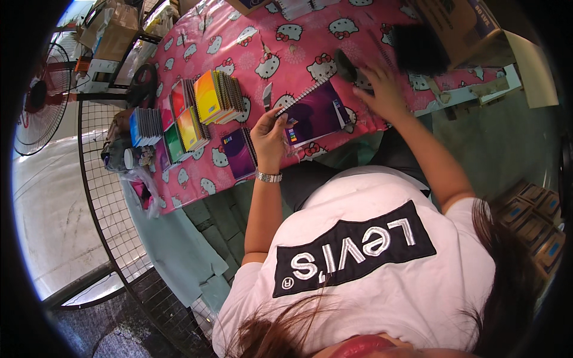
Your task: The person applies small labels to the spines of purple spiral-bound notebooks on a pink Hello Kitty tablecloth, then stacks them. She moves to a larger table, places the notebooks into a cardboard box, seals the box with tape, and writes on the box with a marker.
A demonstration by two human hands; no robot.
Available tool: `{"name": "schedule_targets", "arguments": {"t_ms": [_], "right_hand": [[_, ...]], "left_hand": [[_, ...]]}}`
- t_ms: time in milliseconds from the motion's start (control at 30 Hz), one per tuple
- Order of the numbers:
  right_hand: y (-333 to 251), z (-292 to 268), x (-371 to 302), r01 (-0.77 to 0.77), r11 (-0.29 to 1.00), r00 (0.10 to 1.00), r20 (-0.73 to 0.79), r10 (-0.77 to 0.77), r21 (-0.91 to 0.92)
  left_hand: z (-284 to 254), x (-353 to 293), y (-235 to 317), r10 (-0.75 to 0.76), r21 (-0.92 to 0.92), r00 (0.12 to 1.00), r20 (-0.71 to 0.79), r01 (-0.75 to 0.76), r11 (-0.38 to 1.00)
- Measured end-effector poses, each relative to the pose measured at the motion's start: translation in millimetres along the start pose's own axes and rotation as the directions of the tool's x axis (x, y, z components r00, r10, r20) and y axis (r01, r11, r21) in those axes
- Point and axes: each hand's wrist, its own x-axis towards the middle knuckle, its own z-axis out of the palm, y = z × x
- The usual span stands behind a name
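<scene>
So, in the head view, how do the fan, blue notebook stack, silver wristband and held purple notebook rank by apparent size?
Largest to smallest:
Fan
Held purple notebook
Blue notebook stack
Silver wristband

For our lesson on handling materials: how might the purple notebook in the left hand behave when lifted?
The purple notebook would probably flex, since it looks thin for its width. Its free side might flap open, as the spiral binding runs along just one edge.

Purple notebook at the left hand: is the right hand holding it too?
No, only the left hand holds the purple notebook; the right hand is open and apart from it.
</scene>
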Motion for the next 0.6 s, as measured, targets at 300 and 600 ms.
{"name": "schedule_targets", "arguments": {"t_ms": [300, 600], "right_hand": [[-73.4, -65.4, -38.5, 0.088, 0.910, 0.996, -0.020, -0.087, 0.405], [-116.1, -64.8, -18.2, 0.196, 0.807, 0.963, 0.048, -0.267, 0.557]], "left_hand": [[45.4, -14.6, -5.4, 0.268, 0.221, 0.959, -0.086, -0.244, 0.944], [43.2, -18.7, 1.9, 0.451, 0.496, 0.889, -0.083, -0.356, 0.792]]}}
